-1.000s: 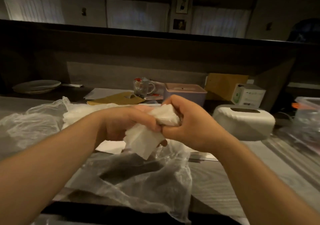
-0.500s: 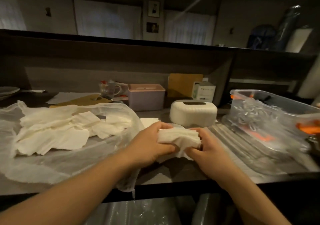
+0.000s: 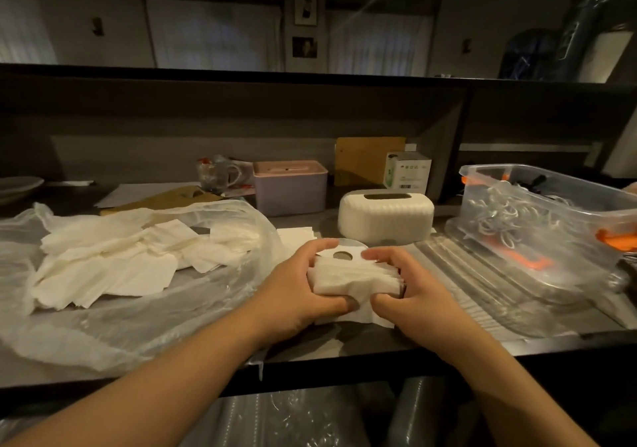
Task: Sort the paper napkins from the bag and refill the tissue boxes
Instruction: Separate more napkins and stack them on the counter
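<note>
left hand point(image 3: 296, 288), right hand point(image 3: 410, 291), hands gripping napkin stack point(image 3: 355, 279)

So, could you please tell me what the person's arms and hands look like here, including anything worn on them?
Both forearms are bare up to the frame edge: no sleeves show. The left hand and right hand carry no gloves, rings, watch or bracelet that I can see.
</note>
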A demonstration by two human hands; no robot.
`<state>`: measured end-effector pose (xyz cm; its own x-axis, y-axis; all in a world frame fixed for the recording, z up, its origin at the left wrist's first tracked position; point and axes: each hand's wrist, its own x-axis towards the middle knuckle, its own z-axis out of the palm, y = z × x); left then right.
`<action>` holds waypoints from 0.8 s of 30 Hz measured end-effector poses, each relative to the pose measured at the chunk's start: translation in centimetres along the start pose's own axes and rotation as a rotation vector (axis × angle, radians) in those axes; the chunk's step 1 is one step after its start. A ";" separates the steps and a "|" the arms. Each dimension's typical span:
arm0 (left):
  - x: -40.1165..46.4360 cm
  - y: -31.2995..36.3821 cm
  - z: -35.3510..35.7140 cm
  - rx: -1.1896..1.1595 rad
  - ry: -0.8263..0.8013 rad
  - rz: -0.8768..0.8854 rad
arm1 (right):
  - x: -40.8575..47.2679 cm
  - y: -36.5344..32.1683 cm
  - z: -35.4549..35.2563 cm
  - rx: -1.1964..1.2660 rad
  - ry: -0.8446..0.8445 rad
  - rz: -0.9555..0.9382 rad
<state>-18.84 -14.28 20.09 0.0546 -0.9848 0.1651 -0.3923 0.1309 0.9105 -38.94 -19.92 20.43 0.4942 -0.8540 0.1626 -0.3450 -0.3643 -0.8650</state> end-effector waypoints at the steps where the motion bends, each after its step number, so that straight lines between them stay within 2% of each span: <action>1: -0.2 0.1 -0.1 -0.011 0.006 0.006 | 0.1 0.0 0.0 0.011 0.001 0.010; 4: -0.3 0.0 -0.2 -0.042 0.024 0.004 | 0.1 0.0 -0.4 0.044 -0.019 0.042; 8: -0.1 -0.2 -0.3 -0.010 0.016 -0.023 | 0.3 0.0 -1.0 -0.098 -0.066 0.055; 10: 0.1 0.0 -0.4 -0.001 0.009 -0.041 | 0.4 0.0 -1.1 -0.089 -0.060 0.047; 12: 0.2 0.7 -0.5 -0.068 0.014 -0.069 | 0.4 -0.3 -1.0 0.065 -0.031 0.060; 16: 1.6 2.5 -0.2 -0.397 0.061 -0.136 | 1.6 -1.1 0.2 0.908 0.052 0.060; 18: 2.5 3.4 0.7 -0.609 0.094 -0.139 | 2.6 -1.9 1.3 1.154 0.114 0.069; 21: 3.4 4.0 1.4 -0.697 0.169 -0.114 | 3.9 -2.9 2.2 1.223 0.217 0.088; 24: 4.0 3.3 0.2 -0.509 0.231 -0.120 | 5.0 -3.2 1.6 1.091 0.295 0.119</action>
<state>-20.05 -17.81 23.66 0.2931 -0.9531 0.0759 0.1172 0.1146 0.9865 -34.12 -22.47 23.24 0.2477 -0.9683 0.0324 0.5731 0.1195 -0.8108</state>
